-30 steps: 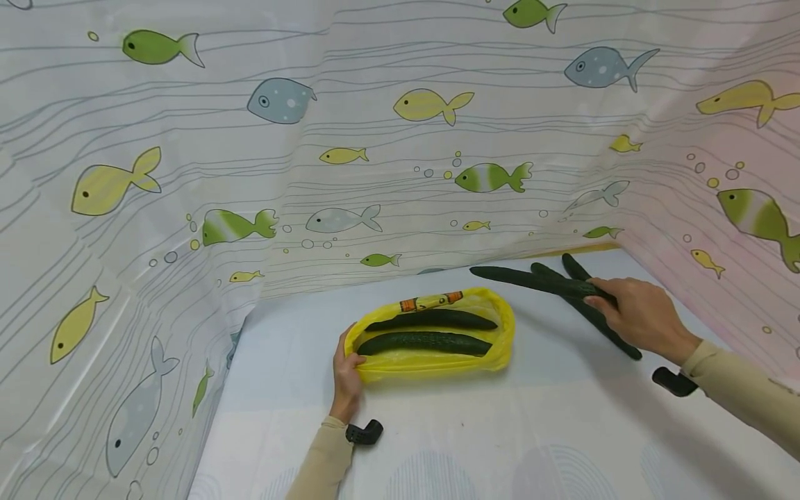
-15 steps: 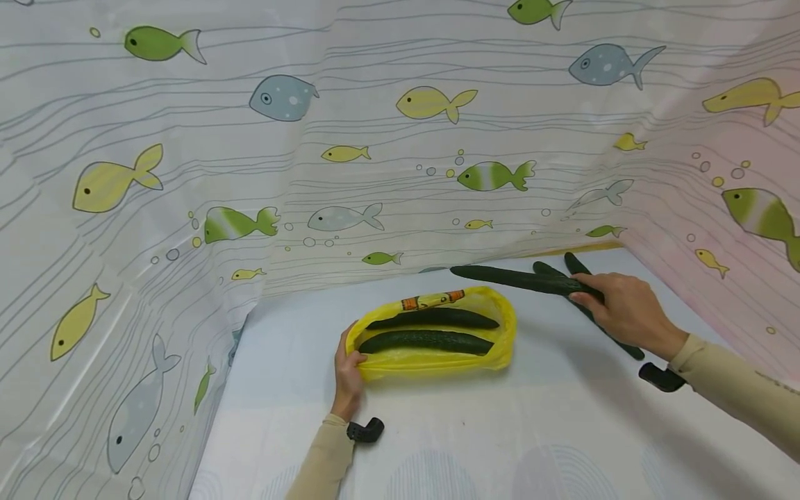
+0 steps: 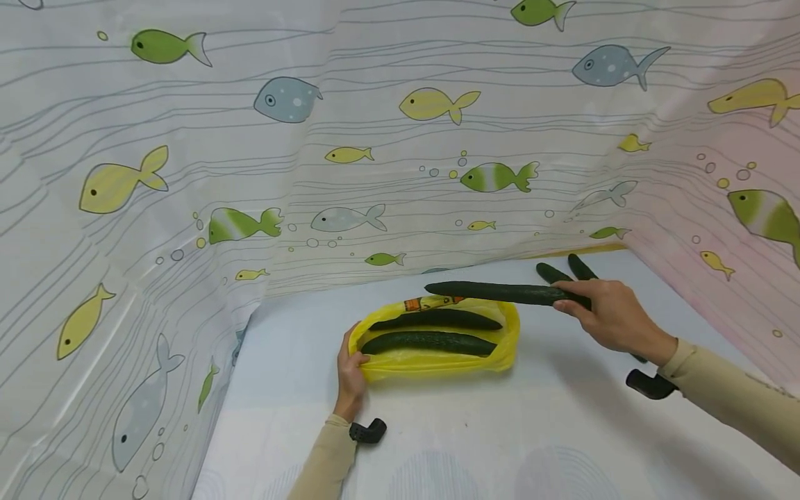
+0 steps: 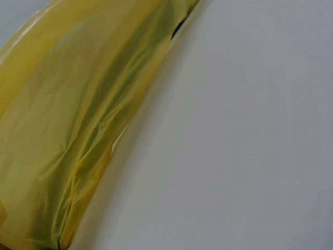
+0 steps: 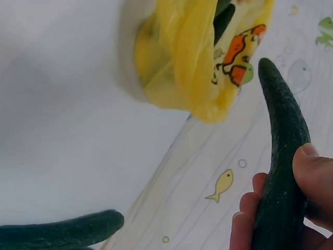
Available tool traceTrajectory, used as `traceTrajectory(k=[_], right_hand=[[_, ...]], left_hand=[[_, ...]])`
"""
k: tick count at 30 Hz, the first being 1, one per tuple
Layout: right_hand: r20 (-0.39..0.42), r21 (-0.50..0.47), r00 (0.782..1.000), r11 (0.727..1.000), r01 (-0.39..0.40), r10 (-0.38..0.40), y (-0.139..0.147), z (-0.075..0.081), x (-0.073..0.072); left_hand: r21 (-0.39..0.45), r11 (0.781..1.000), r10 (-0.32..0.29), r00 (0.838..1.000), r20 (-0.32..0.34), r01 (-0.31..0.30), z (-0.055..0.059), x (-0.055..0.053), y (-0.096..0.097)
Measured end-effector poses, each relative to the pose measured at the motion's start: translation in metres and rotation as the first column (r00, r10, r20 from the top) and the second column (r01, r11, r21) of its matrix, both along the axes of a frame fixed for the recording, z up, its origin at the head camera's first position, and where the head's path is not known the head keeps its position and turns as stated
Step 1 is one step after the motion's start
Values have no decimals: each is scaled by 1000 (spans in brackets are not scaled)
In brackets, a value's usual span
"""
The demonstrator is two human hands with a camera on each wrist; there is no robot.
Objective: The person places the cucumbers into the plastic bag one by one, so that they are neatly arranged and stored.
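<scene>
A yellow plastic bag (image 3: 437, 364) lies on the table, its mouth spread toward the head camera. Two dark green cucumbers rest inside, a front one (image 3: 431, 342) and a rear one (image 3: 446, 319). My left hand (image 3: 351, 371) grips the bag's left rim, thumb in front. With my right hand (image 3: 615, 316) I hold a third cucumber (image 3: 494, 291) by its right end, its free tip over the bag's back rim. In the right wrist view, thumb and fingers wrap this cucumber (image 5: 283, 135) beside the bag (image 5: 182, 57). In the left wrist view only the bag's side (image 4: 99, 114) shows.
Two more cucumbers lie at the back right of the white table (image 3: 300, 333), a left one (image 3: 550, 272) and a right one (image 3: 581, 267), partly hidden by my right hand. A fish-print curtain (image 3: 375, 187) encloses the back and sides.
My right hand has carried its cucumber leftward and slightly down, so its tip now overlaps the bag's back rim. The left hand keeps its grip on the bag in place.
</scene>
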State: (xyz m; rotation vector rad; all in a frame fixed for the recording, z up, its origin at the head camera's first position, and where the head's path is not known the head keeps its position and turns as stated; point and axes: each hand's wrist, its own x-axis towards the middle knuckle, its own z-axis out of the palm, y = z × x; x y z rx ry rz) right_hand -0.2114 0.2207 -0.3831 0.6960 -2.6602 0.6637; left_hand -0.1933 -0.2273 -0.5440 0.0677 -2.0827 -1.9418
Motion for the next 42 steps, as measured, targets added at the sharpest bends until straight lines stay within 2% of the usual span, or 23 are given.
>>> traceTrajectory(k=[7, 19, 35, 42], right_hand=[[91, -35, 996, 999, -12, 15, -8, 3, 5], [83, -50, 993, 995, -81, 85, -18, -1, 8], [169, -49, 978, 993, -111, 118, -52, -17, -13], [225, -43, 965, 991, -124, 131, -73, -30, -22]], left_hand=[[8, 1000, -2, 1000, -3, 2, 2, -2, 0], [-7, 1000, -16, 1000, -27, 16, 4, -4, 2], [-11, 1000, 9, 1000, -21, -9, 6, -4, 0], [-6, 1000, 11, 1000, -8, -11, 3, -1, -1]])
